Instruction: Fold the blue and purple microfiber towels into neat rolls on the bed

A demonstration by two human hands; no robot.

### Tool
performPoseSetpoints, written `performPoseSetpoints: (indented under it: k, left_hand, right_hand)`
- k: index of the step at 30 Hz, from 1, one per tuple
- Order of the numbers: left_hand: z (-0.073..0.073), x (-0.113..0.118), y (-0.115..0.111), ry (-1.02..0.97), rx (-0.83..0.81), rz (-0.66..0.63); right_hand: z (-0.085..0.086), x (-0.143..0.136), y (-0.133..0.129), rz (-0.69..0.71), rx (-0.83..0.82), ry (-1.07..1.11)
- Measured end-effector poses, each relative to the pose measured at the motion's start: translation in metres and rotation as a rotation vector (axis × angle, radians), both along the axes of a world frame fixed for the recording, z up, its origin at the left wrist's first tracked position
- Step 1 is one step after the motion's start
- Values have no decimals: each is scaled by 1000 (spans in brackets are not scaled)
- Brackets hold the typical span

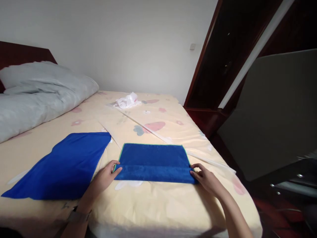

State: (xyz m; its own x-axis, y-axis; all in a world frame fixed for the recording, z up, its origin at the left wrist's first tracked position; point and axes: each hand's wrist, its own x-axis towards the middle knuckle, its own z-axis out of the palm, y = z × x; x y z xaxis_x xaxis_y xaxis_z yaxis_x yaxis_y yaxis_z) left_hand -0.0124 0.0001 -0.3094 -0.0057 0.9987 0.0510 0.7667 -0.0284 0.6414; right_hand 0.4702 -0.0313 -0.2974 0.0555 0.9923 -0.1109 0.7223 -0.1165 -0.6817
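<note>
A dark blue towel (153, 155) with a green edge lies on the bed, its near side folded over into a flat band. My left hand (109, 173) pinches the left end of that band between thumb and fingers. At the right end, my right hand (201, 175) grips the fold in the same way. Left of the towel, close to my left forearm, a brighter blue cloth (66, 165) is spread out with slanting sides.
The bed (173, 205) has a cream sheet with a fruit and flower print. A crumpled white plastic bag (128, 100) lies farther back. A grey quilt (44, 96) is heaped at the left. Beyond the bed's right edge stands a dark grey panel (277, 109).
</note>
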Motion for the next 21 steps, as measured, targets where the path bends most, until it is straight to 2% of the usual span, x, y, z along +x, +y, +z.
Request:
performPoseSetpoints:
  k: [3, 5, 7, 10, 12, 16, 21]
  left_hand:
    - [4, -6, -4, 96, 133, 9]
    - [10, -7, -6, 108, 282, 10]
    - [16, -6, -8, 83, 350, -68]
    - [19, -3, -12, 76, 257, -293]
    - [15, -3, -11, 97, 199, -363]
    - [6, -10, -5, 35, 187, -321]
    - [8, -13, 2, -96, 97, -213]
  right_hand:
    - [4, 3, -2, -18, 22, -90]
    - [10, 5, -5, -15, 151, -144]
    - [16, 6, -8, 84, 267, -126]
    - [18, 4, -12, 287, 223, -27]
    - [16, 1, -13, 319, 152, 17]
    - [10, 1, -11, 254, 123, 203]
    - [10, 3, 4, 140, 113, 374]
